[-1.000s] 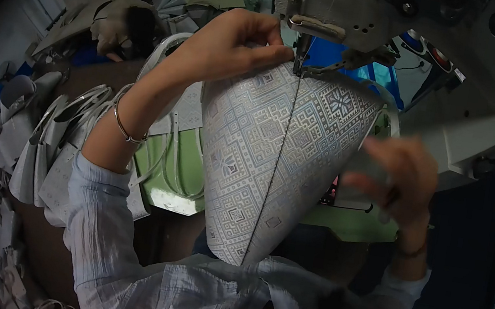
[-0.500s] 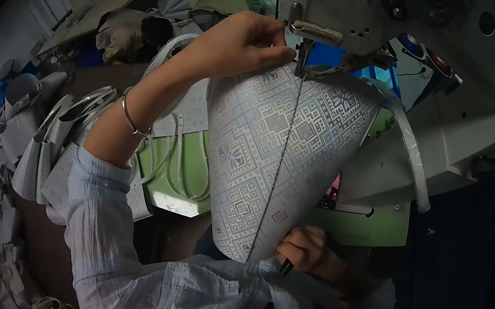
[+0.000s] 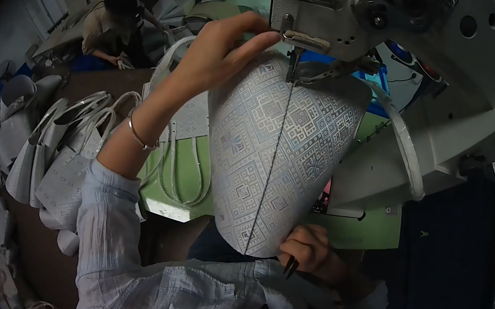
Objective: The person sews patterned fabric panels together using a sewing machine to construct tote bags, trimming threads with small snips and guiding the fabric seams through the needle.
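Note:
A pale bag body (image 3: 246, 161) with a blue-grey geometric pattern hangs below the sewing machine head (image 3: 324, 13), a dark stitched line running down its middle. The presser foot (image 3: 293, 66) meets the bag at the top of that line. My left hand (image 3: 221, 49) is at the machine head's left edge, thumb and forefinger closing together there; the other fingertips are hidden. At the bag's lower right edge, my right hand (image 3: 309, 248) is closed in a fist against it. A dark two-pointed tool (image 3: 290, 266) sticks out of this fist. One white handle (image 3: 408, 158) curves out on the right.
Several pale bags (image 3: 71, 174) are piled at left. White straps (image 3: 193, 178) lie on the green table (image 3: 362, 237). The machine's pale arm (image 3: 449, 157) extends at right. A co-worker (image 3: 116, 28) bends over material at the back left.
My left hand has moved from beside the needle up to the machine head's left edge. My right hand stays at the bag's lower edge. The co-worker's head shows more now.

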Tool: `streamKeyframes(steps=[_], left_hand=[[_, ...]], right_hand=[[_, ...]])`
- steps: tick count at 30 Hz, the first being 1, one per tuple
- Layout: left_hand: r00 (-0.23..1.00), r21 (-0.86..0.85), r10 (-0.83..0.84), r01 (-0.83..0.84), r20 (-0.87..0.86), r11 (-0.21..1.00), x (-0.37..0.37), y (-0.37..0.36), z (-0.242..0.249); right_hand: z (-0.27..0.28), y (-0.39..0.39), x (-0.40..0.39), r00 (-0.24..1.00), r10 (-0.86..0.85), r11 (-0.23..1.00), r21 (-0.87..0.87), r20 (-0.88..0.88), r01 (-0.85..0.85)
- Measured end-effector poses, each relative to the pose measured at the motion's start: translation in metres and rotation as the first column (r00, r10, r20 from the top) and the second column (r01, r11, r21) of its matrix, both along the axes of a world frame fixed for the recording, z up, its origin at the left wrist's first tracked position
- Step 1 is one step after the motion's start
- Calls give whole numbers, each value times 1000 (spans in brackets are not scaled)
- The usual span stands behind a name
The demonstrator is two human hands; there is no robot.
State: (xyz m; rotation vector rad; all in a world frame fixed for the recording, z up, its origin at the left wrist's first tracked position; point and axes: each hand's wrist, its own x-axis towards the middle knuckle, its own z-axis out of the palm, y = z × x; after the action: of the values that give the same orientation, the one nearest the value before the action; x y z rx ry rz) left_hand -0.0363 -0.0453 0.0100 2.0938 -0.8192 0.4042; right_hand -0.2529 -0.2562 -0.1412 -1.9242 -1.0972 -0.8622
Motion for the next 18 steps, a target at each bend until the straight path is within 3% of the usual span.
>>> streamKeyframes(steps=[1,3,5,8,10,11,13,18], left_hand=[[1000,3,0,0,3,1000,-4,8,-11],[939,-216,-178,247,293,945,-26,23,-35],[891,-96,-389,420,235,903,-76,29,-49],[883,30,-429,432,193,902,-125,39,-85],[888,326,-395,310,236,893,-138,55,-98],[893,321,-388,307,228,896,-139,55,-104],[784,232,-421,352,456,907,-138,59,-112],[737,226,-428,365,523,903,-139,53,-88]], right_hand=[[3,-2,0,1000,1,1000,-16,-26,-2],[10,-4,1,999,-1,1000,-30,-47,-1],[16,-6,5,999,36,999,-24,-30,-37],[13,-8,9,1000,13,1000,-14,-12,-13],[18,-9,11,999,19,1000,-7,-27,-20],[19,-9,13,999,31,1000,3,-28,-31],[16,-8,14,999,34,999,10,-15,-34],[26,-7,16,1000,-3,1000,16,-20,3]])
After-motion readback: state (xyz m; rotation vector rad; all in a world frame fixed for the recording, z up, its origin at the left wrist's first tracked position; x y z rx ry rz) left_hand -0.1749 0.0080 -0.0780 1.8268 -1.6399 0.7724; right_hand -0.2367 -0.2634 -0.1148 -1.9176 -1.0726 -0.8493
